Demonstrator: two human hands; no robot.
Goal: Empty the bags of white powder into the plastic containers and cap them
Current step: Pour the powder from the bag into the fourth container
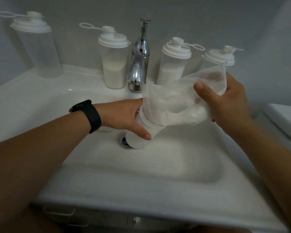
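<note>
The left hand [124,117] wraps around an uncapped plastic container [142,132] tilted over the sink [141,174] drain. The right hand [225,105] pinches a clear bag [175,101] of white powder, its mouth tucked into the container's rim, between both grips.

Four capped containers [114,64] behind the sink [141,174], two either side of the tap [139,64].

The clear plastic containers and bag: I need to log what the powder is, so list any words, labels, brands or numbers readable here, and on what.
None readable: the clear plastic containers with white lids, the clear plastic bag, the chrome tap and the black wristband show no text.
</note>
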